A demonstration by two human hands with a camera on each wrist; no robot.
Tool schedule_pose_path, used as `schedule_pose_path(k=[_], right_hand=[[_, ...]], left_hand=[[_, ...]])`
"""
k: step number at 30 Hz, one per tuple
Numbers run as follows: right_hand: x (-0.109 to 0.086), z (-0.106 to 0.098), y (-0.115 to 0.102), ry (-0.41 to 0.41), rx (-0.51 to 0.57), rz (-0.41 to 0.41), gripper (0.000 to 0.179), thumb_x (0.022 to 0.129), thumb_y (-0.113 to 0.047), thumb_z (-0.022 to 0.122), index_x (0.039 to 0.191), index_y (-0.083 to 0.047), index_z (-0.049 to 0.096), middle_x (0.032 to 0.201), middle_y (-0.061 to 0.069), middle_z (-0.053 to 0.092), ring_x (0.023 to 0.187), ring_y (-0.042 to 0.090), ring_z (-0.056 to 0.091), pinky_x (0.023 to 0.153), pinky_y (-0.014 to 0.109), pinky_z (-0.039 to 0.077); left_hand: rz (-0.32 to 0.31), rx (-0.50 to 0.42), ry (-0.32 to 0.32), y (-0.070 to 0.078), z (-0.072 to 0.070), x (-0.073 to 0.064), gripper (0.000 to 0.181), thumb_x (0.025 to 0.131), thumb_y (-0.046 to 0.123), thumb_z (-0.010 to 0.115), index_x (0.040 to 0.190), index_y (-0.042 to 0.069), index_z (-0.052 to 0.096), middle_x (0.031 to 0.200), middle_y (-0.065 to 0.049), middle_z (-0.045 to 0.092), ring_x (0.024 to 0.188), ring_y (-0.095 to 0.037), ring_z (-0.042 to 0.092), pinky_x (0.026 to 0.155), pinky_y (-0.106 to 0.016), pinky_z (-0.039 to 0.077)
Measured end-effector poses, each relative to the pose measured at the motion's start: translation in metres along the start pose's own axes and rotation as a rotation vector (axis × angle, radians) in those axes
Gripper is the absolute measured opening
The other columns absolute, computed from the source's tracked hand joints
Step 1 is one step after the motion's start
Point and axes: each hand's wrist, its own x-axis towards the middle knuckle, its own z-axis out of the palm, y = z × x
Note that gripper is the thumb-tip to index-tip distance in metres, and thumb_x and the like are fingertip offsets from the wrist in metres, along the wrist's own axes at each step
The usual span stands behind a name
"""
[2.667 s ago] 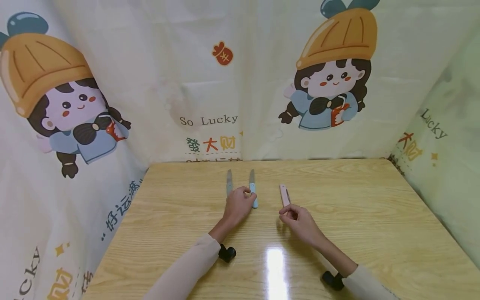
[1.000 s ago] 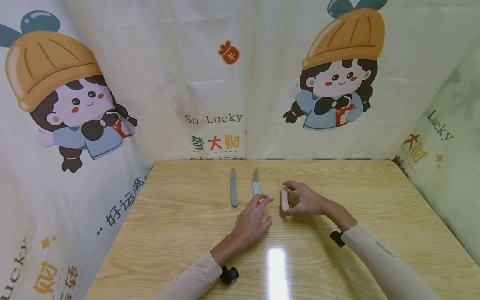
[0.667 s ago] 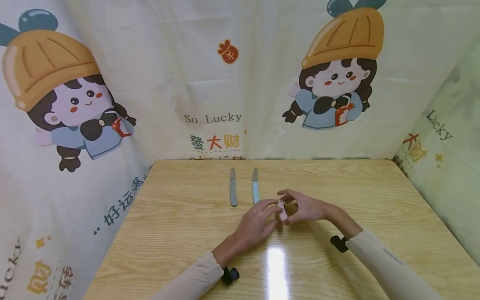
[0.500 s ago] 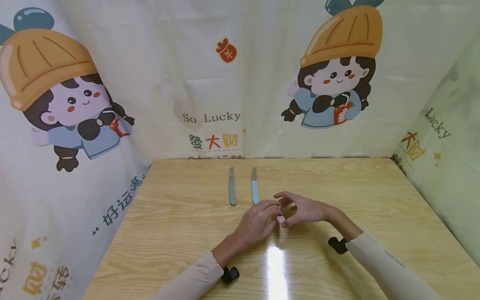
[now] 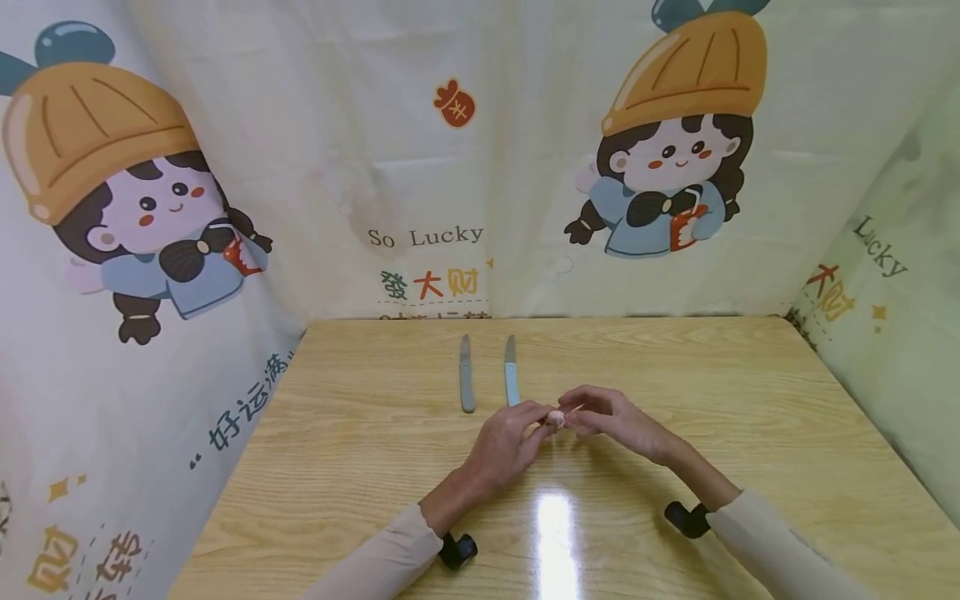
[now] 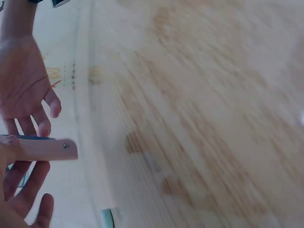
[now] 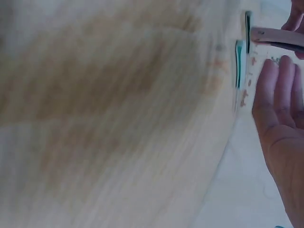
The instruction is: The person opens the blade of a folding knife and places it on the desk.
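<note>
A pink-handled folding knife (image 5: pixel 556 418) is held above the table in my left hand (image 5: pixel 504 446), pinched between thumb and fingers. Its rounded handle end with a rivet (image 6: pixel 65 147) shows in the left wrist view, a dark edge running along one side. In the right wrist view, my right hand (image 7: pixel 285 118) has its fingers extended just beside the pink handle (image 7: pixel 280 36), with a small gap there. Two knives with blades out lie side by side further back: one grey-handled (image 5: pixel 467 383), one light-blue-handled (image 5: pixel 512 379), close beyond my left hand.
The wooden table (image 5: pixel 337 433) reaches back to a printed cloth (image 5: pixel 540 283) that hangs behind and at both sides. A bright light reflection lies on the tabletop in front of the hands. Small black cameras (image 5: pixel 459 550) sit at both wrists.
My left hand left the light-blue knife and took the pink knife, which my right hand lifted from the table. The right fingers have since come off it, and it has turned end-on.
</note>
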Motion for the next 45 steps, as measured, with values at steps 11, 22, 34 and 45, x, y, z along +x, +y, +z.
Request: schedule_pose_path(k=[11,22,34,45], right_hand=[[-0.003,0.024,0.018,0.107,0.197,0.006,0.023,0.106,-0.012,0.057,0.116,0.007,0.063,0.104,0.014,0.069,0.093,0.020,0.068,0.082,0.047,0.057],[-0.002,0.038,0.020,0.144,0.305,0.173,0.023,0.104,-0.012,0.055,0.106,0.009,0.064,0.090,0.007,0.067,0.076,0.012,0.064,0.070,0.027,0.055],[-0.001,0.039,0.019,0.166,0.296,0.168,0.025,0.106,-0.016,0.053,0.103,0.007,0.061,0.087,0.007,0.064,0.076,0.012,0.061,0.069,0.025,0.053],[-0.004,0.041,0.021,0.244,0.312,0.181,0.024,0.106,-0.013,0.052,0.102,0.010,0.058,0.088,0.009,0.063,0.076,0.012,0.061,0.072,0.026,0.054]], left_hand=[[-0.487,-0.603,-0.127,0.003,0.001,0.002,0.048,0.100,0.009,0.066,0.146,0.005,0.053,0.088,0.001,0.067,0.074,-0.023,0.066,0.061,-0.023,0.047],[-0.610,-0.741,-0.178,0.003,-0.002,0.000,0.047,0.099,0.004,0.065,0.143,-0.006,0.053,0.082,-0.006,0.069,0.066,-0.014,0.062,0.064,-0.033,0.056],[-0.618,-0.715,-0.115,0.002,-0.004,0.002,0.044,0.098,0.004,0.067,0.139,-0.006,0.056,0.078,-0.008,0.070,0.061,-0.014,0.063,0.066,-0.045,0.058],[-0.635,-0.726,0.027,0.004,-0.005,0.000,0.043,0.095,-0.003,0.067,0.136,-0.010,0.057,0.081,-0.015,0.072,0.060,-0.018,0.065,0.064,-0.050,0.058]])
